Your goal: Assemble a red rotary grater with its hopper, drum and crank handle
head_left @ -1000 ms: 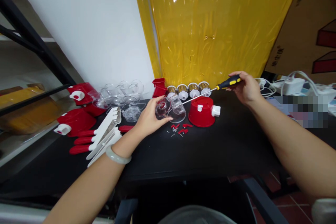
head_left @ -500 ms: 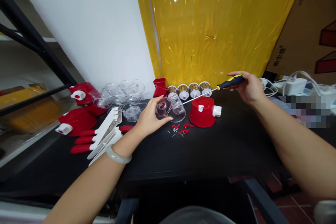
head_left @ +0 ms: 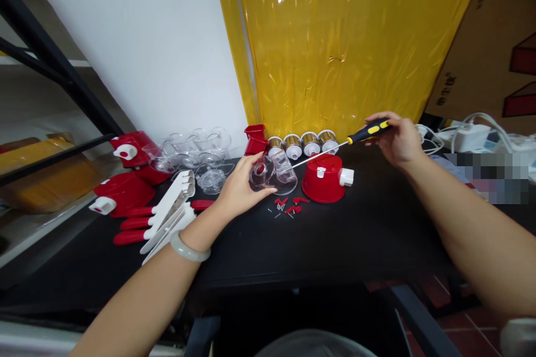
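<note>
My left hand [head_left: 243,187] is closed around the edge of a clear plastic part [head_left: 280,179] with a round opening, thumb below and fingers above. In my right hand [head_left: 396,136] is a screwdriver [head_left: 368,131] with a black and yellow handle, its long shaft slanting down to the left. The screwdriver's tip is at the right side of the clear part; whether it touches a screw I cannot tell. A red plastic housing [head_left: 323,181] with a white knob sits just under the shaft. Small red pieces [head_left: 293,208] and several screws [head_left: 278,214] lie in front of the clear part.
Several perforated metal drums [head_left: 310,145] line the back beside a red hopper [head_left: 255,139]. To the left are more clear parts [head_left: 209,159], red housings [head_left: 125,192] and white-and-red handles [head_left: 167,206]. White cables and adapters [head_left: 473,136] lie at the right.
The screwdriver handle has turned a little in my right hand, showing more yellow. Its tip has shifted slightly to the right. My left hand keeps its grip on the clear part.
</note>
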Action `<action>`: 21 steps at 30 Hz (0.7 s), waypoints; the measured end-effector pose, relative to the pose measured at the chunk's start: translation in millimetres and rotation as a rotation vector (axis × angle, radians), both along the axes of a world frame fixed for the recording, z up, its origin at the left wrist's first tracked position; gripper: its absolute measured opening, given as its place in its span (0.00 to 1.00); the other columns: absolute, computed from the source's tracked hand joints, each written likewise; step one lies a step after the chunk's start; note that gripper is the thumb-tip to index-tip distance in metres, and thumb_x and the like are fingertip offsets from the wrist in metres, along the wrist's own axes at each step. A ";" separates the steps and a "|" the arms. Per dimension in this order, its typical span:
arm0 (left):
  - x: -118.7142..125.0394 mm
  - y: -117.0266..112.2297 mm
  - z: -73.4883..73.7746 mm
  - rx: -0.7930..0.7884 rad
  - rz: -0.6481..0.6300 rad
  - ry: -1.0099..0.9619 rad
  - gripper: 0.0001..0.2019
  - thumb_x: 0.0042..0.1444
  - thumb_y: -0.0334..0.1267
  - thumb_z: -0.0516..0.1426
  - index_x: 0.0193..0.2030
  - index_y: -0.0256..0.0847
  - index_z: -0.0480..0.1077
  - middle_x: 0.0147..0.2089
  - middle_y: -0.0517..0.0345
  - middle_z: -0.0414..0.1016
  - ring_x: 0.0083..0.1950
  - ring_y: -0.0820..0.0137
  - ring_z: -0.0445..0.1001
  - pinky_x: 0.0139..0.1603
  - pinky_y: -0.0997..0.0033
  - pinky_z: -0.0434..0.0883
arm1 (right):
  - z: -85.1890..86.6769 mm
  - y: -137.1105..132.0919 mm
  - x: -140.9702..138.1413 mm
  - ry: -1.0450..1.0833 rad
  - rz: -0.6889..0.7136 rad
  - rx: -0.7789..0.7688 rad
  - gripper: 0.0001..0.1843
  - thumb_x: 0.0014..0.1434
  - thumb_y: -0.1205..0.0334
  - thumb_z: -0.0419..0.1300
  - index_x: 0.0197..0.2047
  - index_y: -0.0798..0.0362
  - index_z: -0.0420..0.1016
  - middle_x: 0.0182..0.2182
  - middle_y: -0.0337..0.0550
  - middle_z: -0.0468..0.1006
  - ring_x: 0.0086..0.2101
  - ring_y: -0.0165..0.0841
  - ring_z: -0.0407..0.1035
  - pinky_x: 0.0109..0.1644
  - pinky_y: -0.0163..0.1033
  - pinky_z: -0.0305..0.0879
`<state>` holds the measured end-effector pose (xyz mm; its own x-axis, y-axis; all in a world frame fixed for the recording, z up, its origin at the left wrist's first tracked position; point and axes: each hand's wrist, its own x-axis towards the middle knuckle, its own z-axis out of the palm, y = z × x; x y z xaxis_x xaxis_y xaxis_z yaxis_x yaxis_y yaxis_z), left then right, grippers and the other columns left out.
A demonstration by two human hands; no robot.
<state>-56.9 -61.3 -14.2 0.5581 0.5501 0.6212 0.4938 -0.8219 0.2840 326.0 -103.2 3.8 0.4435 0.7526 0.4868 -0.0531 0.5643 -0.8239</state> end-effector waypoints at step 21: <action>-0.3 0.2 -0.1 0.007 -0.007 -0.006 0.40 0.48 0.50 0.67 0.65 0.45 0.57 0.62 0.47 0.65 0.63 0.56 0.67 0.64 0.49 0.66 | 4.2 -2.8 -2.0 -0.012 0.011 -0.002 0.07 0.54 0.61 0.57 0.32 0.55 0.74 0.22 0.38 0.69 0.17 0.27 0.63 0.17 0.33 0.63</action>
<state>-57.1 -61.0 -14.3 0.5580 0.5419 0.6284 0.4867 -0.8271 0.2811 323.9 -106.1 8.0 0.4289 0.7586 0.4904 -0.0496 0.5619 -0.8257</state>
